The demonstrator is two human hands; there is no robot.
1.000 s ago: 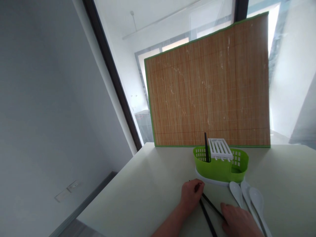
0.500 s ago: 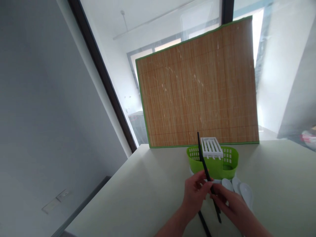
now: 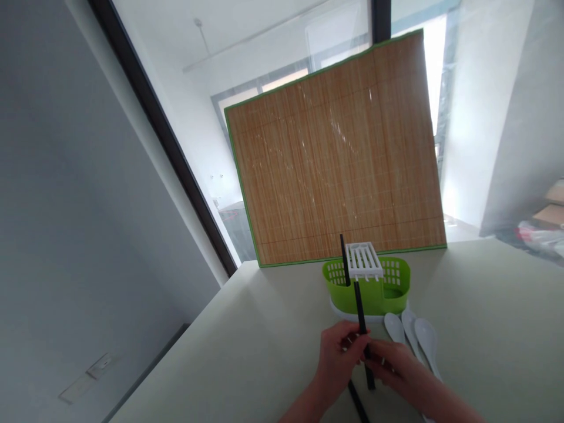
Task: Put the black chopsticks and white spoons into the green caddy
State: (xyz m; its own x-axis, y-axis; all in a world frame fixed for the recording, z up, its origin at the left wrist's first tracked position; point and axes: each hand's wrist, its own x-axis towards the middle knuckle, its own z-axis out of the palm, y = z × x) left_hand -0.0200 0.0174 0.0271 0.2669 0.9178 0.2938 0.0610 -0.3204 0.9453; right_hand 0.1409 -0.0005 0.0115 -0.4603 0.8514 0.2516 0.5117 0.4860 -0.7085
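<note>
My left hand (image 3: pixel 335 355) and my right hand (image 3: pixel 396 364) meet over the table, both closed on black chopsticks (image 3: pixel 360 308). The chopsticks tilt upward, their upper ends in front of a green draining basket (image 3: pixel 370 301); whether one or two are held is hard to make out. Another black chopstick (image 3: pixel 344 261) stands in the basket's left compartment. Below my left hand, more black chopstick length (image 3: pixel 359 404) lies on the table. Several white spoons lie beside my right hand, among them a spoon (image 3: pixel 425 338) at the right.
A white slotted rack (image 3: pixel 363 259) sits on top of the basket's middle. Behind it, a bamboo mat (image 3: pixel 335 158) with green edging leans upright against the glass. The white table (image 3: pixel 264 341) borders a grey wall (image 3: pixel 88 235) on the left.
The chopsticks in my hands have come together and stand more upright, their lower ends now closer to my hands. The view has shifted slightly, moving the scene left.
</note>
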